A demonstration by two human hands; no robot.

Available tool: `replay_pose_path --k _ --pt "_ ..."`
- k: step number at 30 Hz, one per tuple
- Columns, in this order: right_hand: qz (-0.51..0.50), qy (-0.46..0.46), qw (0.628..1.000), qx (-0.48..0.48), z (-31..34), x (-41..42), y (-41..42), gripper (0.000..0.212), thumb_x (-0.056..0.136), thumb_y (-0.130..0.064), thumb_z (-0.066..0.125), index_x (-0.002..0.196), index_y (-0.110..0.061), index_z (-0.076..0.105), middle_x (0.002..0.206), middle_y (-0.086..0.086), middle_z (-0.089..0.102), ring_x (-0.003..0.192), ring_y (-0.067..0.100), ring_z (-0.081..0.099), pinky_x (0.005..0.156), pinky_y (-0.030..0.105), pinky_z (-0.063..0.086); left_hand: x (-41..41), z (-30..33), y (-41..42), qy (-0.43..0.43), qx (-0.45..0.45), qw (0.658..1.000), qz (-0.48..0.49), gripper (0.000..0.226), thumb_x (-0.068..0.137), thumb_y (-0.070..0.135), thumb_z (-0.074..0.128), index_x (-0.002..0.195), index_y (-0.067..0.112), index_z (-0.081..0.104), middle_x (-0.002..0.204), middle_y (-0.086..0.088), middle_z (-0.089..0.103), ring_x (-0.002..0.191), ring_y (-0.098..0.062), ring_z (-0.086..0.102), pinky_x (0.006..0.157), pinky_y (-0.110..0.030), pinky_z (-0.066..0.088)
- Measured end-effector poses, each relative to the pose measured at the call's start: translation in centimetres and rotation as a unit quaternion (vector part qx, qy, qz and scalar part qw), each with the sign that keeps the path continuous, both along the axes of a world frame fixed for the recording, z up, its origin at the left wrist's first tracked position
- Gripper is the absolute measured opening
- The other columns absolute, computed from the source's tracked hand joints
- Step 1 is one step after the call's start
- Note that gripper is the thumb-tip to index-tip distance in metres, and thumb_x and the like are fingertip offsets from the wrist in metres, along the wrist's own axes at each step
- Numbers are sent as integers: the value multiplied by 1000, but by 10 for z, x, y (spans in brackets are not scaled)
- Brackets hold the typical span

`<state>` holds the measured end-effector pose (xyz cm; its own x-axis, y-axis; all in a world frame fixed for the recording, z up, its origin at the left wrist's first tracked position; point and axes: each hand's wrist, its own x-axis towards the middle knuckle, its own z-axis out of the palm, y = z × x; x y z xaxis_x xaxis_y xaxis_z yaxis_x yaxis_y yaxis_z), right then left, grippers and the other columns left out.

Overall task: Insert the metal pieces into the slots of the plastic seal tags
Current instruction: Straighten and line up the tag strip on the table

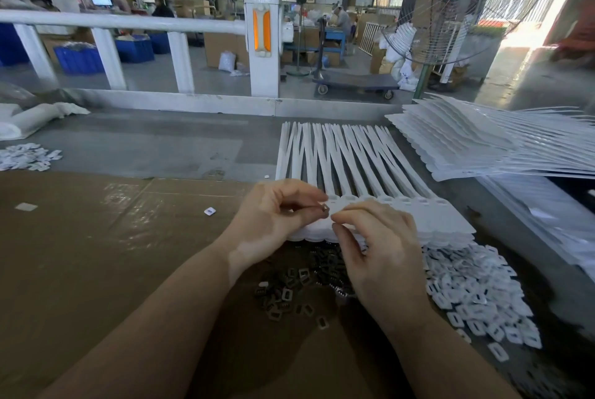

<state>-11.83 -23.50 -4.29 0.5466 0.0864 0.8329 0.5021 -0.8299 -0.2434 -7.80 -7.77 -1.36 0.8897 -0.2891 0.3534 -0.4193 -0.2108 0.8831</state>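
My right hand [376, 253] covers part of the dark metal pieces [299, 289] and the near edge of the seal tags [444, 221]. The piece pinched by my left hand [277, 221] is probably metal, too small to tell.

Matt white plastic is seen in the seal tags [380, 192] fanned out just beyond the hands. Dark, dull metal is shown by the small pieces [302, 289] heaped beneath the wrists. To the right of the right hand, small white plastic caps [476, 295] are piled. Brown cardboard [96, 237], overlaid with glossy, wrinkled tape, is spread left of the left hand.
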Motion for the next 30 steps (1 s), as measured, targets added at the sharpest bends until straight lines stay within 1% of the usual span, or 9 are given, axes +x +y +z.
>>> replay_pose_path --k 3,7,10,13,16,19,23,26,30 --pt "-35 17 999 -6 -2 1 0 11 80 -12 63 88 -10 71 96 1 68 92 19 63 84 36 43 5 -3 4 18 -48 998 42 16 78 1 71 90 11 71 80 -2 74 82 -11 70 80 -17 52" --pt "-40 78 996 -22 -5 1 0 11 83 -16 61 89 -12 70 95 0 69 92 20 63 83 39 46 14 -10 12 48 -105 987 111 13 78 3 72 83 15 74 81 1 74 79 -8 68 73 -14 48" --pt "-32 98 994 -27 -5 0 -1 8 82 -12 67 89 -13 70 93 -2 68 90 19 62 82 37 46 20 -13 19 67 -110 980 155 13 81 8 69 84 20 75 81 6 74 76 -2 65 70 -13 47" --pt "-34 107 993 -32 -5 -2 -1 9 80 -10 70 88 -14 69 91 -3 68 88 18 62 80 35 45 23 -14 24 78 -99 976 178 13 83 8 67 86 18 75 80 9 73 74 2 64 68 -12 47" --pt "-31 114 992 -36 -5 -3 -1 9 79 -9 71 87 -14 70 90 -3 68 86 18 62 77 36 48 24 -14 25 74 -95 973 195 13 81 6 69 82 18 73 71 9 71 68 4 62 64 -11 49" --pt "-28 121 992 -38 -5 -4 -1 10 79 -8 71 87 -13 70 89 -3 69 86 19 62 77 38 49 26 -14 28 75 -82 971 214 12 80 6 70 80 18 72 72 9 69 65 6 60 60 -9 47" --pt "-24 127 991 -38 -5 -5 -1 9 80 -9 70 87 -13 70 90 -2 68 86 19 62 77 38 50 32 -15 31 111 -83 965 224 14 82 6 68 76 18 71 76 2 68 71 -7 59 62 -16 43" --pt "-24 126 991 -40 -5 -4 -1 9 80 -9 70 88 -13 70 91 -2 68 87 19 62 77 38 49 33 -16 33 155 -89 959 219 14 83 8 68 74 17 72 76 -4 68 67 -15 57 59 -24 43" --pt "-23 121 992 -41 -6 -4 -1 8 81 -10 69 89 -13 70 91 -2 68 87 19 61 77 35 48 35 -17 34 185 -84 957 208 13 85 9 66 75 15 73 84 -14 70 74 -24 61 72 -38 50"
